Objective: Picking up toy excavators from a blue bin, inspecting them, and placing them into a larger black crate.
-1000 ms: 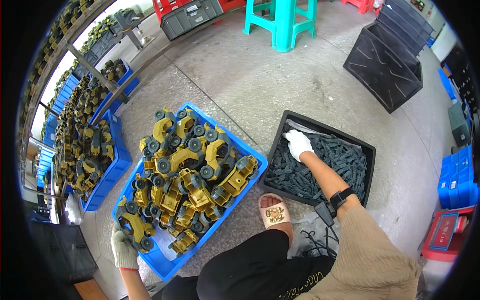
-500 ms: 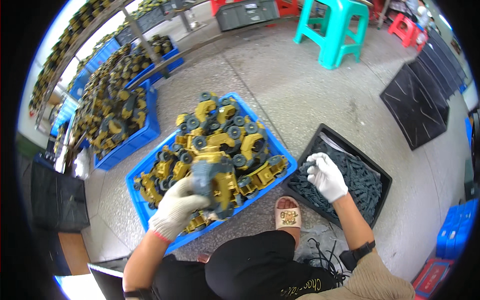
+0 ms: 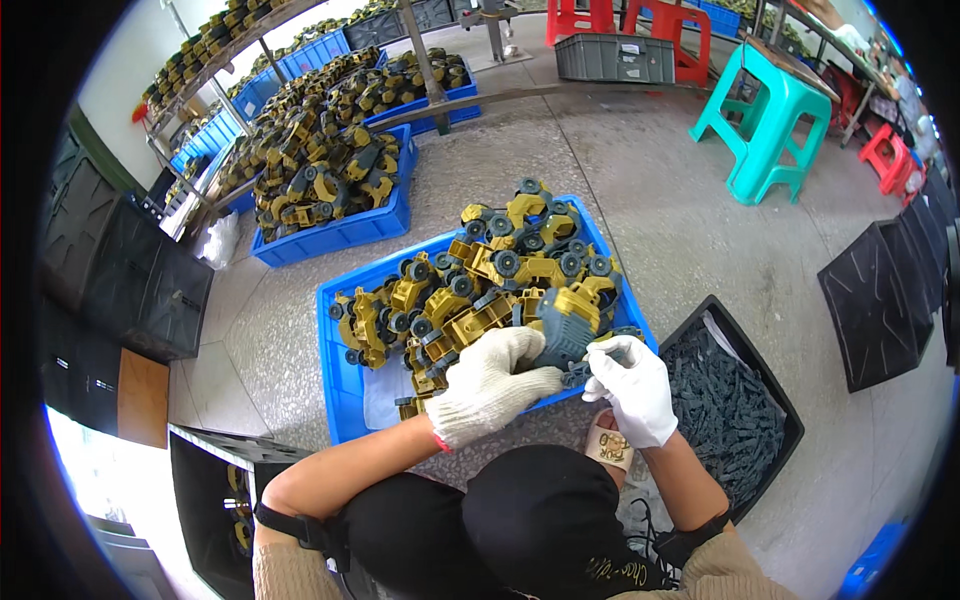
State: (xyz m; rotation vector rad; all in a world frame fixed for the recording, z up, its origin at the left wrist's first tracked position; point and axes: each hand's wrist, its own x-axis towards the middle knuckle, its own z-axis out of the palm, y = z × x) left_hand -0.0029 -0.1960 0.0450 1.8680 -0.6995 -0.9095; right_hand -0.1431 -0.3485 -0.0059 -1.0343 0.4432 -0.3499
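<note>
- Far crate of yellow toy trucks sits on the floor at upper left, out of reach.
- Near crate, heaped with trucks, lies just ahead of the knees — close to both hands.
- Left hand, gloved, is closed round a toy truck above the near crate's edge, grey underside up.
- Right hand, fingers pinched, touches the truck's lower end; whether it holds a part I cannot tell.
- Black tray of grey parts lies by the right hand.

Left hand grips a yellow-grey toy truck – right hand touches its underside – above the blue crate.
</note>
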